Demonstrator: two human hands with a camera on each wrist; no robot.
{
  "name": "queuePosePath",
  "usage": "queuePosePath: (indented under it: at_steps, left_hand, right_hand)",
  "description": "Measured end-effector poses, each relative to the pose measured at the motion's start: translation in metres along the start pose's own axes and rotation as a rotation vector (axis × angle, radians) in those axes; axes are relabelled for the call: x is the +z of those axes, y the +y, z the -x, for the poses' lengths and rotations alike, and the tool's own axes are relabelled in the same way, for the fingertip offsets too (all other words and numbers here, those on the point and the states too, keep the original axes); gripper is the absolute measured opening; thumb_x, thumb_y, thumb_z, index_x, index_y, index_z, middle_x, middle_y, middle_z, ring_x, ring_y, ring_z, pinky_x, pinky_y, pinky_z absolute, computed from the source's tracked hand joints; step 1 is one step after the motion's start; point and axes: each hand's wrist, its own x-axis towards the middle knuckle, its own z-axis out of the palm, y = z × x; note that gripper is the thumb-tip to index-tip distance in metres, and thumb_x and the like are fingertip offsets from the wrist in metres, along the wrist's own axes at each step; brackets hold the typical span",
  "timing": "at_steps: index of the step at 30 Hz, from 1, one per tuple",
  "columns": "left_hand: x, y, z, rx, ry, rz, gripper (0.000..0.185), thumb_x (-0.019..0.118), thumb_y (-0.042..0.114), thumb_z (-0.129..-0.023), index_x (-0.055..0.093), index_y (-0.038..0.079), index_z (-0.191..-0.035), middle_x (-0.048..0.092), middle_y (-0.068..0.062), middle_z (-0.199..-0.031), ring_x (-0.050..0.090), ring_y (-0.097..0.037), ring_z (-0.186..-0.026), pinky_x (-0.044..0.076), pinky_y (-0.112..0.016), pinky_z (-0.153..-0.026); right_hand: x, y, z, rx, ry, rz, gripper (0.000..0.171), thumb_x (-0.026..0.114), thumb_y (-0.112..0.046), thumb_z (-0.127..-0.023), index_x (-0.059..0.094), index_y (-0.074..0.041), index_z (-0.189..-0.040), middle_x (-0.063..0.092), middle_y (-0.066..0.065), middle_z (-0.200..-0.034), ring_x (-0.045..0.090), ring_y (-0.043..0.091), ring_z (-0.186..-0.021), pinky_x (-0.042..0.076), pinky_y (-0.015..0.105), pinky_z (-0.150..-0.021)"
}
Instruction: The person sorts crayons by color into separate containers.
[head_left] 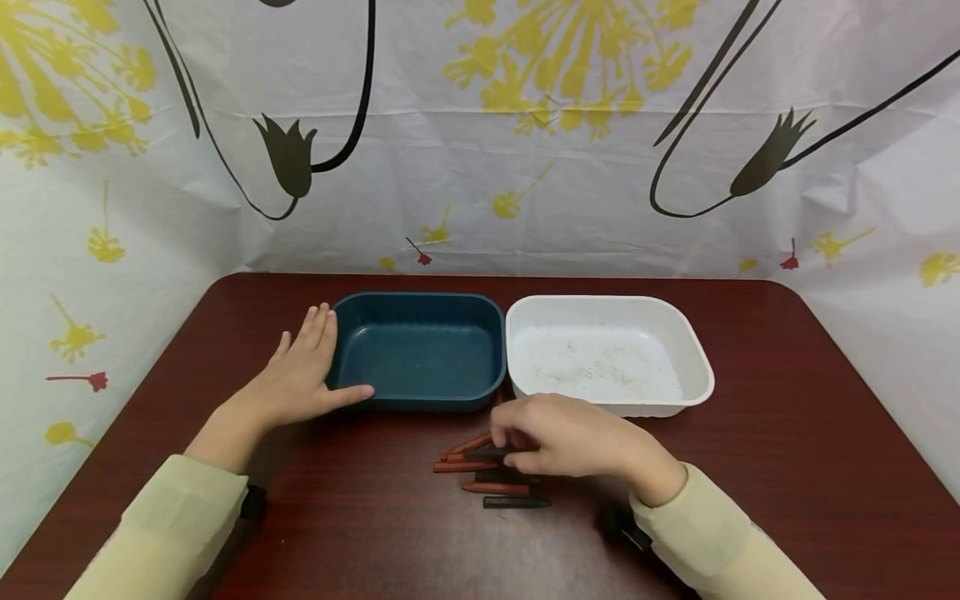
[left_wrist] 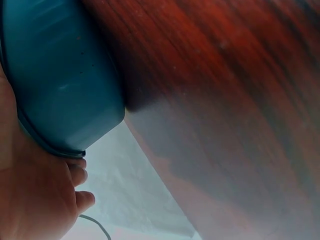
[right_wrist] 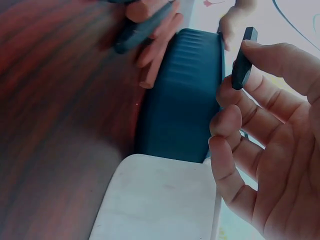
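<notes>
Right hand (right_wrist: 270, 150) pinches dark stick (right_wrist: 243, 57), long axis upright.

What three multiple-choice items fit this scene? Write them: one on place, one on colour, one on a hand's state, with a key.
1. Where does the white tray stand relative to the blue tray?
A. To its right, side by side
B. Stacked inside it
C. Far behind it

2. What colour is the stick pinched by the right hand?
A. Yellow
B. Black
C. White

3. How is the left hand placed?
A. Clenched in a fist above the table
B. Gripping a stick
C. Fingers straight, resting against the blue tray's side

Key: 1 A, the head view shows the trays next to each other; 2 B, the right wrist view shows a dark stick at the fingertips; 3 C, the flat fingers lie along the tray's left wall.
</notes>
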Motion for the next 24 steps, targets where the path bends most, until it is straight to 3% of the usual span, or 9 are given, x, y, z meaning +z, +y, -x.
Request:
queuePosePath:
  at_steps: [9, 24]
  left_hand:
    - [-0.001, 0.001, 0.0, 0.001, 0.006, -0.007, 0.122, 0.058, 0.072, -0.084, -0.002, -0.006, -0.156, -0.007, -0.022, -0.166, -0.006, -0.042, -0.154, 0.006, -0.074, -0.114]
    - [-0.001, 0.0, 0.0, 0.003, 0.01, -0.006, 0.122, 0.058, 0.072, -0.084, -0.002, -0.006, -0.156, -0.007, -0.022, -0.166, -0.006, -0.042, -0.154, 0.005, -0.073, -0.115]
  right_hand:
    - [-0.012, -0.003, -0.009, -0.012, 0.053, -0.029, 0.01, 0.069, -0.017, -0.091, 0.06, -0.021, -0.09, 0.051, -0.013, -0.074, 0.049, 0.003, -0.066, 0.044, 0.02, -0.064]
    - [-0.025, 0.004, -0.024, -0.013, 0.095, -0.116, 0.007, 0.068, -0.015, -0.094, 0.062, -0.017, -0.097, 0.056, -0.008, -0.075, 0.05, 0.005, -0.065, 0.048, 0.024, -0.064]
